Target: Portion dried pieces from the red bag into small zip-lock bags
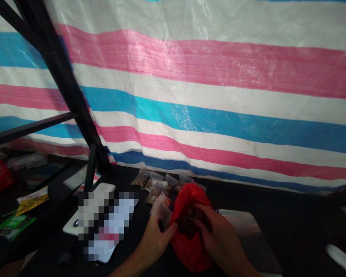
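Note:
A red plastic bag (194,250) stands open on the black table, with dark brown pieces (188,221) inside; their kind is too dim to tell. My right hand (216,232) reaches into its mouth, thumb and fingers closed around some of the pieces. To the left, my left hand (154,234) grips a small clear plastic bag (163,211) beside the red one, its thumb at the red rim. Just beyond lie several small clear zip bags (154,190) filled with brown bits.
A white device (106,188) and a pale flat packet (123,209), both partly blurred out, lie at left. A grey flat panel (245,227) is right of the red bag. Black frame bars (62,84) and a striped tarp (204,88) stand behind. A white object (341,259) lies far right.

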Demonstrator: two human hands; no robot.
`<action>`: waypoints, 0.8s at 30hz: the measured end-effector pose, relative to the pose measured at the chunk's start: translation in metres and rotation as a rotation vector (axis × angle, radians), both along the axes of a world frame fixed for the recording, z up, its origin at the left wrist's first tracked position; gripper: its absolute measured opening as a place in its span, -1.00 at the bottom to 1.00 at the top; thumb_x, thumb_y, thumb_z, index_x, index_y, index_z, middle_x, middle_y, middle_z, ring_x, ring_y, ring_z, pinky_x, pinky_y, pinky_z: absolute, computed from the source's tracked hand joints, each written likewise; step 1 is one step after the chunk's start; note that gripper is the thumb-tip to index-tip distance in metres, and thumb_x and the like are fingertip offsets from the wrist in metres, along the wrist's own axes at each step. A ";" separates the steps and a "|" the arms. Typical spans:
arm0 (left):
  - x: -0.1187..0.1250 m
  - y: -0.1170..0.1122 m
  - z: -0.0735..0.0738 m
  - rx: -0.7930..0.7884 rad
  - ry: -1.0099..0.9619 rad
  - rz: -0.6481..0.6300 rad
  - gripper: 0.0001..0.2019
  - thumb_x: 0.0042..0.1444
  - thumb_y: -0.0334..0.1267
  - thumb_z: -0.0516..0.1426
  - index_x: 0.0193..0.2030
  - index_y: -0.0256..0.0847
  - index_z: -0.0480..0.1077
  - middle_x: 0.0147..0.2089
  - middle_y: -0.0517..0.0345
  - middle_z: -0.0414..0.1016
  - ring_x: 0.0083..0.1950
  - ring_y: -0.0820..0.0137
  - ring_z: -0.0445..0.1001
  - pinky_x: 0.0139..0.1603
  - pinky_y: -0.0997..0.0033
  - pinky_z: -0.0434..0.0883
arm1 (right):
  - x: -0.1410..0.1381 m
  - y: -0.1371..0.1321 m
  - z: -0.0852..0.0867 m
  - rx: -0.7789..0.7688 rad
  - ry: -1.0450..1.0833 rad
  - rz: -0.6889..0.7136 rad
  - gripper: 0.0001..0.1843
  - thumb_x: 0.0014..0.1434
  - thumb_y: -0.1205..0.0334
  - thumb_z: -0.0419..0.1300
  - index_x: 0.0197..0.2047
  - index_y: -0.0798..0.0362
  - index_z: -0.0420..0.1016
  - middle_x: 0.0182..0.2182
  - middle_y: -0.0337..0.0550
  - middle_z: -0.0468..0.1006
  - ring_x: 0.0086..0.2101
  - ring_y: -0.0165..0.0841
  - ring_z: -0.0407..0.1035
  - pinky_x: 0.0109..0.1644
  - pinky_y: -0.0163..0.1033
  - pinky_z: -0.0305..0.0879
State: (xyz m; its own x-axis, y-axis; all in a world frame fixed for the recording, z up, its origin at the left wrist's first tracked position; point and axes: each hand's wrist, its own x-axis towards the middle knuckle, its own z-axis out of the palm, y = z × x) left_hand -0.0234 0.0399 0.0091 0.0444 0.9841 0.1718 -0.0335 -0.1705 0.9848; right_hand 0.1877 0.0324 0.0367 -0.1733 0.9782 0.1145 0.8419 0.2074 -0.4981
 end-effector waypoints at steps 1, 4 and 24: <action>-0.002 0.000 0.002 0.046 0.048 -0.001 -0.54 0.08 0.02 0.29 0.05 -0.16 0.40 0.13 -0.08 0.44 0.26 0.01 0.37 0.30 0.03 0.33 | 0.000 0.000 0.001 0.008 0.047 0.002 -0.60 0.28 0.35 0.12 0.17 -0.01 0.48 0.06 -0.04 0.63 0.01 -0.18 0.54 0.12 -0.07 0.42; -0.005 0.001 0.008 0.164 0.231 -0.048 -0.66 0.28 0.05 0.12 0.00 -0.15 0.40 0.04 -0.01 0.46 0.14 0.13 0.46 0.16 0.17 0.44 | 0.001 0.000 0.004 0.028 0.248 0.021 -0.64 0.26 0.36 0.14 0.11 -0.06 0.48 0.04 -0.10 0.63 0.01 -0.21 0.53 0.13 -0.10 0.42; 0.004 -0.007 0.004 0.487 0.797 0.027 -0.72 0.10 -0.49 0.12 -0.06 -0.19 0.48 -0.17 0.02 0.59 -0.15 0.15 0.49 -0.10 0.13 0.36 | -0.017 -0.018 -0.004 0.242 0.228 0.329 -0.54 0.31 0.39 0.15 0.23 -0.15 0.41 -0.01 -0.11 0.51 -0.05 -0.29 0.55 0.06 -0.24 0.53</action>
State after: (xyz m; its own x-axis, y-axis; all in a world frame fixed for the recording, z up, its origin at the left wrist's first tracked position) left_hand -0.0197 0.0332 0.0132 0.3050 0.8139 0.4945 0.6310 -0.5616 0.5352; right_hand 0.1707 0.0145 0.0322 -0.4140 0.8157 0.4040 0.5864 0.5784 -0.5671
